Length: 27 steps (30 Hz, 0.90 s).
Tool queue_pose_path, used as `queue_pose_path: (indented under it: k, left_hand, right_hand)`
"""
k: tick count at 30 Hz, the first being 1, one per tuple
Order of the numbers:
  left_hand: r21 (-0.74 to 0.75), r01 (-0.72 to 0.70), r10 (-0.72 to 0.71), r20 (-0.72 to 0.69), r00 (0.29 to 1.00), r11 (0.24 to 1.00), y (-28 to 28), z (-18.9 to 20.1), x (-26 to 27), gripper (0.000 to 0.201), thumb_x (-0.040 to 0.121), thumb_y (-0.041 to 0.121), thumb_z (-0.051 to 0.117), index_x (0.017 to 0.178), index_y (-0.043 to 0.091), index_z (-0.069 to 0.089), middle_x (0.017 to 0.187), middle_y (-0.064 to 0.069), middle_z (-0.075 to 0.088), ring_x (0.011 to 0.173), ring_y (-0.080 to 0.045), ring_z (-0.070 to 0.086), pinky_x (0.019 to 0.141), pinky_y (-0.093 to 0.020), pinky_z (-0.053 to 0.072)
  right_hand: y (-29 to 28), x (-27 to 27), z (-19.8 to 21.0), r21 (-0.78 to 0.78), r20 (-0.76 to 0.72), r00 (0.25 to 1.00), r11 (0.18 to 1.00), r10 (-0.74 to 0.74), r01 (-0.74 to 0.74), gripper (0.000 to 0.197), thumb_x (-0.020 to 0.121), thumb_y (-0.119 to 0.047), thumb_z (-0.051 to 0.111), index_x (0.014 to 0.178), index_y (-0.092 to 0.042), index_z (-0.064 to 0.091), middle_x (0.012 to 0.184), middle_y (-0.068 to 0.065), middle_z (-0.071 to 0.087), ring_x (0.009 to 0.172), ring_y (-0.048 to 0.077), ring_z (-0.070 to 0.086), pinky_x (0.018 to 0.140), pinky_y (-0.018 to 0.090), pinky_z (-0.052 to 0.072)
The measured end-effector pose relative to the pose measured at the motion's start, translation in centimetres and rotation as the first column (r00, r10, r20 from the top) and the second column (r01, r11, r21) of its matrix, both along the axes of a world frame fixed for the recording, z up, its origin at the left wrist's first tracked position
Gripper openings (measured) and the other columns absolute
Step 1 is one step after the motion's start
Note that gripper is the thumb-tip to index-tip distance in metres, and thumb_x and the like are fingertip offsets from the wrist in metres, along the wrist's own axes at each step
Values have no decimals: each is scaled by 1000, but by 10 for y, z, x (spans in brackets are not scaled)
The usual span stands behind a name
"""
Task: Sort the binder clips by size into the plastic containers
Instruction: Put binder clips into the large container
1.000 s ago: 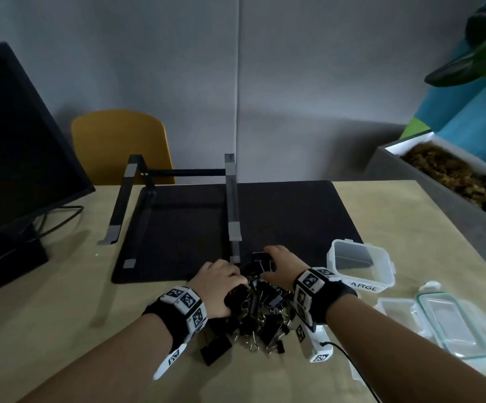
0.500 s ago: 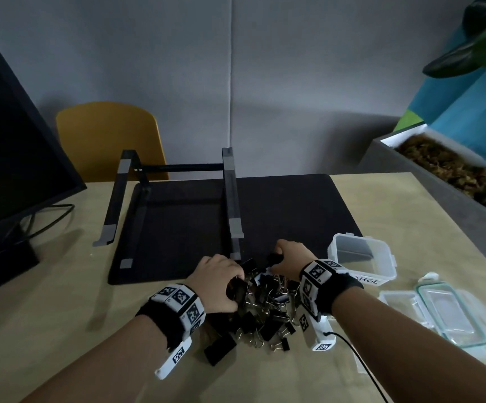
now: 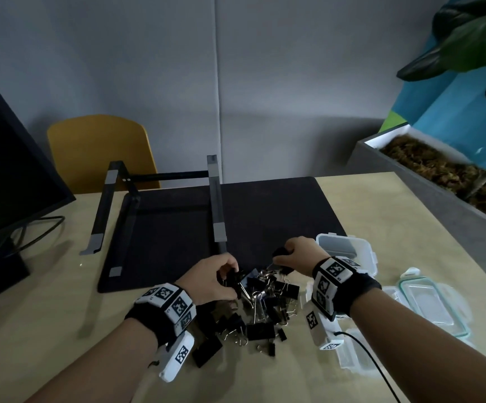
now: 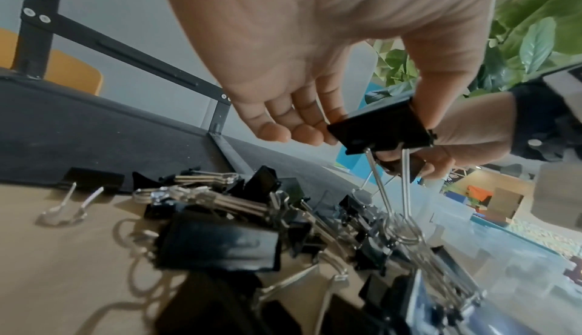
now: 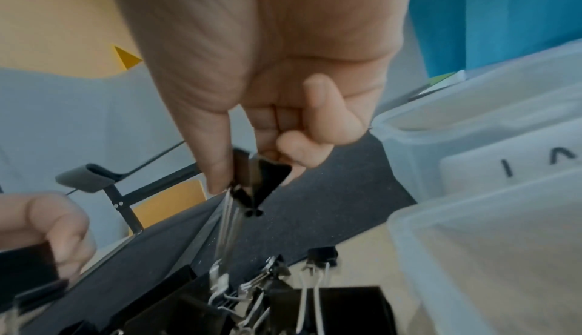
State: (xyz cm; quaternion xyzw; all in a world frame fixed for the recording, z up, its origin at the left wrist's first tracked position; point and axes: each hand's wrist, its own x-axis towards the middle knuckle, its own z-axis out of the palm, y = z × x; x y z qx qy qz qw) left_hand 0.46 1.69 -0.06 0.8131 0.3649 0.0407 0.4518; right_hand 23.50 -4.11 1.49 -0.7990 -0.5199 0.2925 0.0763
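Note:
A heap of black binder clips (image 3: 260, 306) with silver handles lies on the desk between my hands. My left hand (image 3: 215, 279) pinches a large black clip (image 4: 382, 126) by its body, handles hanging down, lifted just above the heap. My right hand (image 3: 292, 255) pinches another black clip (image 5: 258, 181) between thumb and fingers, raised above the heap's far right side. An open clear container labelled LARGE (image 3: 349, 253) stands just right of the right hand; its wall (image 5: 472, 126) fills the right wrist view.
A black desk mat (image 3: 236, 222) with a laptop stand (image 3: 160, 205) lies beyond the heap. Another clear container (image 3: 349, 354) sits under my right forearm, and lids (image 3: 431, 303) lie at the right. A monitor (image 3: 9, 175) stands left, a planter (image 3: 445, 181) right.
Both hands have risen from the heap, each lifting a black clip. The right hand has shifted right toward the LARGE container.

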Motion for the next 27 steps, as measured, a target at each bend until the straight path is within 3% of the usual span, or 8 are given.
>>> queue_pose_path:
  k: [4,8,12,14,16,20,23,27]
  left_hand:
    - [-14,-23,23,8,1000,1000,-5,2,10,38,66,24,81,96,29,57,82,8,58,73,1,53,67,-12,45]
    - [-10,-67,68,39,997,998,-11,2,26,41,65,31,83,98,30,58,95,-1,65,85,-7,60,70,-11,46]
    - [-1,-147,147,99,984,989,-20,4,45,39,70,27,80,102,30,58,101,10,64,97,-4,59,78,-15,45]
    - [-6,-166,166,129,978,986,-24,5,55,40,72,25,79,105,32,58,104,13,63,100,-3,58,82,-17,46]
    - [-11,-186,185,157,970,983,-27,6,63,44,75,24,77,113,31,57,109,15,61,103,-1,57,85,-18,48]
    - [-21,-190,190,214,958,982,-31,9,76,54,79,23,74,126,36,52,115,17,56,108,-1,54,91,-18,48]
    - [-4,-154,151,225,963,988,-31,11,85,42,80,25,72,115,42,56,119,19,55,111,2,53,90,-12,45]
    - [52,-156,140,235,962,986,-32,10,105,32,80,25,72,102,44,60,114,23,55,108,5,53,88,-11,44]
  right_hand:
    - [-12,20,5,39,-69,997,998,-46,48,36,84,-33,66,59,-16,45,59,-3,47,55,11,46,47,19,32]
    - [-24,45,15,136,-146,981,980,-124,144,24,85,-30,65,96,-9,61,82,3,62,63,15,55,50,18,41]
    - [-34,77,21,201,-186,962,951,-199,236,18,82,-23,66,92,-13,55,87,10,65,64,22,60,60,34,54]
    - [-40,90,26,216,-163,964,946,-208,241,12,82,-17,65,89,-11,57,83,10,64,69,26,60,69,41,55]
    - [-47,103,28,217,-131,967,946,-217,241,10,80,-13,64,89,-9,62,80,11,65,67,27,59,70,41,55]
    - [-57,121,27,133,43,981,975,-187,180,15,80,-13,61,93,-8,67,82,9,65,69,24,57,63,28,46]
    - [-61,126,21,83,150,980,989,-133,122,15,83,-15,56,95,-7,62,99,13,67,83,27,57,65,26,38]
    - [-62,128,9,8,207,978,1000,-18,16,3,87,-18,49,88,-17,52,100,12,66,77,25,53,58,25,38]
